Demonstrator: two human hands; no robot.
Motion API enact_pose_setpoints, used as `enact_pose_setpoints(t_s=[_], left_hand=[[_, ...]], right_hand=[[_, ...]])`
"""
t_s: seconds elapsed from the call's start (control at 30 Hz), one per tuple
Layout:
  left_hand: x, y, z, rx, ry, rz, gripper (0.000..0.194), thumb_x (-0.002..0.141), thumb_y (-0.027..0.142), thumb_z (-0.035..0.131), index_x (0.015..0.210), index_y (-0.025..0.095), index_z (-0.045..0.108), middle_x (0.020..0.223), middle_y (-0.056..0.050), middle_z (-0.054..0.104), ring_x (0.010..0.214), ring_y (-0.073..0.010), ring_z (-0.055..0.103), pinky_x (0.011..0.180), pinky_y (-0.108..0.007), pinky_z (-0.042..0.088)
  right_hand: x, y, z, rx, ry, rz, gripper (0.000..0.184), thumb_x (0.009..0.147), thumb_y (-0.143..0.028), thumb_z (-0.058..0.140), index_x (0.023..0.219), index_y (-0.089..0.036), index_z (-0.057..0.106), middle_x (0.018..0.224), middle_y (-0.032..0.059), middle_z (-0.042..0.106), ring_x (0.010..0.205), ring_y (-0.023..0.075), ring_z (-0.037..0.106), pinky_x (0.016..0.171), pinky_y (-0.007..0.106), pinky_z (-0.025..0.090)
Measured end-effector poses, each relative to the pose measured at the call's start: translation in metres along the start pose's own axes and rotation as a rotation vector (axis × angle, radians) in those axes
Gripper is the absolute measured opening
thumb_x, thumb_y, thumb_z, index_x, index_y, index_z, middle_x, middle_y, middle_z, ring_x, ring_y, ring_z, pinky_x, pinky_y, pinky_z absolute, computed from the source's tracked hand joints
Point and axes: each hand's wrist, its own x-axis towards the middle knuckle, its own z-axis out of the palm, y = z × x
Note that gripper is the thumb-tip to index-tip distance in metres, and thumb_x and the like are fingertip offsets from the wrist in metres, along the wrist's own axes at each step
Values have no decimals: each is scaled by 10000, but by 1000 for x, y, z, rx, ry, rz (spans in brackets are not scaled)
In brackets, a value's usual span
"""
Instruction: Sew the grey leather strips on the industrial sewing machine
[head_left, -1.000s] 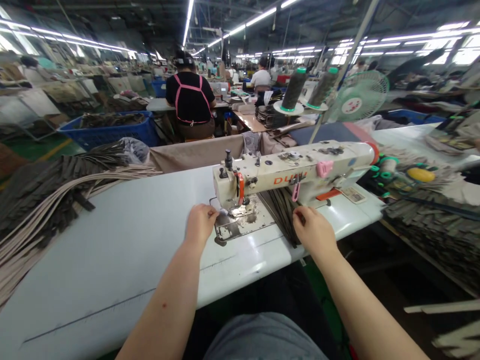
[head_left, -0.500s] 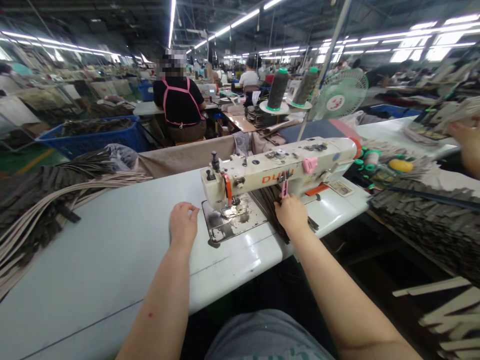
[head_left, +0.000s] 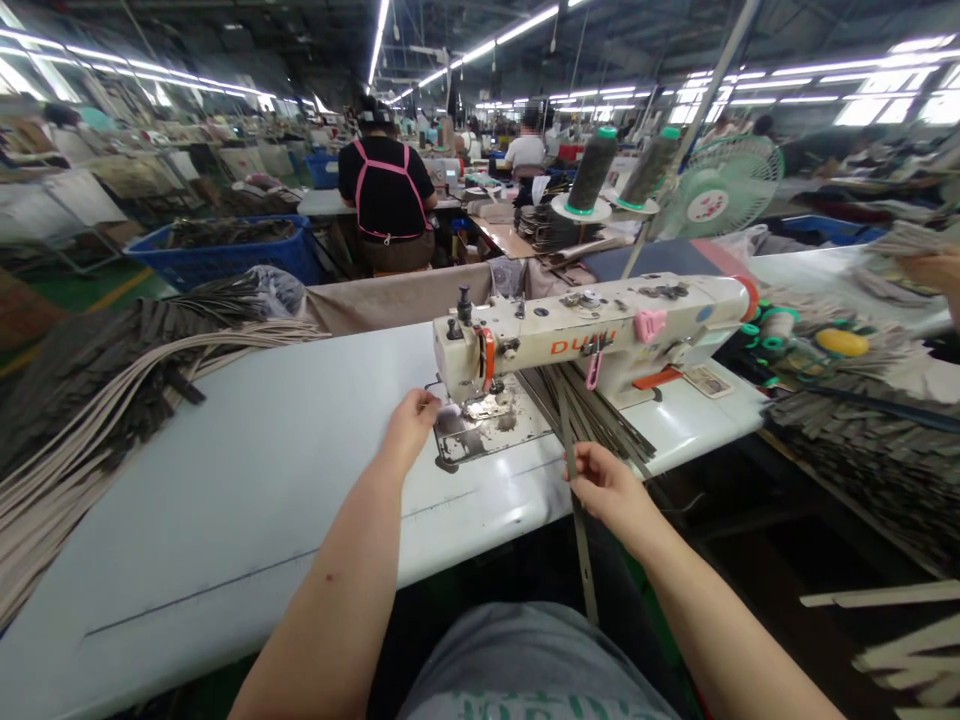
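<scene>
My right hand (head_left: 611, 495) pinches one dark grey-brown fabric strip (head_left: 582, 560), which hangs past the table's front edge and reaches back to the bundle. That bundle of similar strips (head_left: 600, 408) lies under the arm of a white sewing machine (head_left: 540, 330). At the left edge of the worn metal needle plate (head_left: 517, 425) is my left hand (head_left: 407, 432), its thumb and fingertips closed together. Whatever is between those fingertips, if anything, is too small to tell. Pink snips (head_left: 593, 370) hang on the machine's front.
A pile of long strips (head_left: 112, 400) covers the table's left end. More strips (head_left: 862, 440) are heaped at the right. Behind the machine stand two thread cones (head_left: 592, 172) and a green fan (head_left: 735, 180). A co-worker (head_left: 386, 190) sits ahead, near a blue basket (head_left: 225, 255).
My right hand has come from the bundle toward the front edge, drawing one strip out. My left hand has shifted closer to the needle plate. The view has turned slightly left.
</scene>
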Motion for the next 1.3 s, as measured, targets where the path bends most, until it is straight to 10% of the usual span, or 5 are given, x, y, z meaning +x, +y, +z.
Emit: enact_pose_setpoints(t_s=[0.33, 0.57, 1.3], left_hand=[[-13, 16, 0, 398, -95, 245, 85, 848, 220, 688, 863, 220, 771, 929, -76, 751, 971, -271, 659, 975, -386, 468], [-9, 16, -2, 467, -94, 241, 94, 806, 157, 704, 772, 217, 767, 801, -48, 725, 838, -234, 660, 811, -335, 498], [-7, 9, 1, 462, -149, 200, 197, 721, 299, 858, 890, 230, 784, 809, -26, 660, 824, -217, 624, 771, -319, 491]], right_hand=[[-37, -26, 19, -6, -115, -26, 351, 962, -477, 466, 998, -197, 674, 682, 7, 635, 672, 207, 620, 668, 310, 492], [-34, -38, 52, -107, -212, -116, 454, 970, -296, 448, 1399, -227, 581, 809, 13, 694, 754, 204, 665, 742, 305, 513], [12, -35, 82, -365, -328, -140, 479, 1026, -245, 451, 1493, -159, 511, 1245, 155, 706, 1102, 321, 703, 949, 430, 559]])
